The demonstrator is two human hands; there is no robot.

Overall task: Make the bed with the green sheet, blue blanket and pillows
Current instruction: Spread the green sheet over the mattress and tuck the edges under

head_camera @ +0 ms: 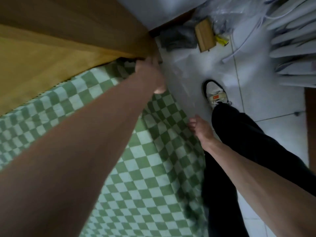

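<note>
Evidently tucking the green sheet at the bed's corner.

Fingers of the left hand (152,72) are pushed in at the corner where the green sheet (136,177) meets the wooden headboard (59,48), and blur hides whether they pinch cloth or lie straight, so their state cannot be told. The right hand's fingers (192,124) are loosely bent, tips touching the sheet's hanging side edge, nearer the person than the headboard corner; they seem to press rather than clamp. Soft, light and limp, the checked sheet will likely wrinkle and slide easily, so the hem near the corner looks the best hold. From there the left arm stretches long and straight across the bed, while the right forearm angles down beside the dark trousers (239,151). No blanket or pillows show.
</note>
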